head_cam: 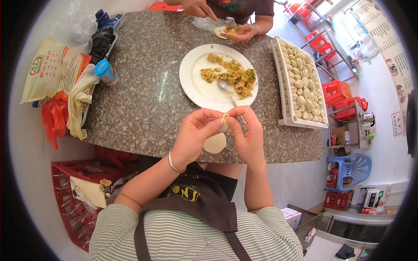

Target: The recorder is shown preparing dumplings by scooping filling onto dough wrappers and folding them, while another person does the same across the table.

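Note:
Between the fingertips of both hands is a small dumpling, its dough edge still parted at the top. My left hand pinches it from one side, and my right hand from the other. Below them a round dough wrapper lies on the speckled stone table. Just beyond my hands stands a white plate with chopped orange-and-green filling. A metal spoon rests in the plate, its handle partly hidden by my right hand.
On the right, a white plastic tray holds many rows of shaped dumplings. Across the table a co-worker's hand holds a filled wrapper. At left are a printed bag, a blue tub and a pale cloth-like glove.

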The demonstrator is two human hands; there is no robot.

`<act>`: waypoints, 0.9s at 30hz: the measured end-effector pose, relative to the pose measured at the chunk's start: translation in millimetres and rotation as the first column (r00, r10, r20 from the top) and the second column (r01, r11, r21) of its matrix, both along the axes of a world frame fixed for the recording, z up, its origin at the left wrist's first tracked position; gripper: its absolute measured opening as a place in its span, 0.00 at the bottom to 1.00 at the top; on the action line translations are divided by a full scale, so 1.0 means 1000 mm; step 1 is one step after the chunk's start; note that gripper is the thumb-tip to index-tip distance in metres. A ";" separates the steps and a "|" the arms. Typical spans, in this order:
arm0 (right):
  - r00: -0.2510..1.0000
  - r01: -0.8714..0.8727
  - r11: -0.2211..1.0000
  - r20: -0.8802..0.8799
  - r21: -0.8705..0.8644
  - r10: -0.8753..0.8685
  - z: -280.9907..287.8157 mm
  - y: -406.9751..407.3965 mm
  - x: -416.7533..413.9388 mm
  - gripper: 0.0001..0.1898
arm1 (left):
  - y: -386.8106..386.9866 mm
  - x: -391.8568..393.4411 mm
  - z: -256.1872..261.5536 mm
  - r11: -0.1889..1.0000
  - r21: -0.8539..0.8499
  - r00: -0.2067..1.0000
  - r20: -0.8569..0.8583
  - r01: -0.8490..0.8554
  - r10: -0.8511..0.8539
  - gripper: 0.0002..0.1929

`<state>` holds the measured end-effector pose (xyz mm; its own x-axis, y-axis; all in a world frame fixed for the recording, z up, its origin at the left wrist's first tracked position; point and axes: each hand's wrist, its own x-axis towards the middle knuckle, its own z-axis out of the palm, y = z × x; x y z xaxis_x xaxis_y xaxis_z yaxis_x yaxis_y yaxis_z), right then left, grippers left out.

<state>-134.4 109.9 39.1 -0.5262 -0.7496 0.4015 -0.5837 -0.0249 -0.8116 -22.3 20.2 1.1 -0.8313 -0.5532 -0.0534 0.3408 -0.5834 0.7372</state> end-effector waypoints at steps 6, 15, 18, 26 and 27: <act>0.994 0.094 0.996 -0.053 0.001 -0.094 -0.009 -0.001 0.005 0.04 | 0.008 -0.007 0.001 0.990 -0.014 0.988 -0.069 -0.142 0.141 0.06; 0.997 0.079 0.997 -0.013 -0.019 -0.079 -0.013 0.000 0.000 0.04 | 0.003 -0.004 0.004 0.982 -0.160 0.994 -0.052 -0.101 0.094 0.07; 0.993 0.032 0.998 -0.114 -0.059 -0.038 -0.011 0.000 -0.003 0.05 | -0.001 -0.001 0.007 0.980 -0.195 0.999 -0.013 0.049 -0.052 0.09; 0.935 0.002 0.988 0.351 -0.151 0.051 -0.014 0.004 -0.015 0.04 | -0.008 0.004 0.010 0.993 -0.023 0.992 0.055 0.116 -0.115 0.16; 0.934 0.000 0.989 0.352 -0.150 0.054 -0.015 0.005 -0.018 0.04 | -0.008 0.005 0.010 0.993 -0.022 0.992 0.056 0.113 -0.112 0.16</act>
<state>-152.6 115.1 23.7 -0.6345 -0.7131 0.2982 -0.2562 -0.1700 -0.9516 -17.4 11.7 11.5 -0.8845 -0.4581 -0.0878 0.2329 -0.5969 0.7677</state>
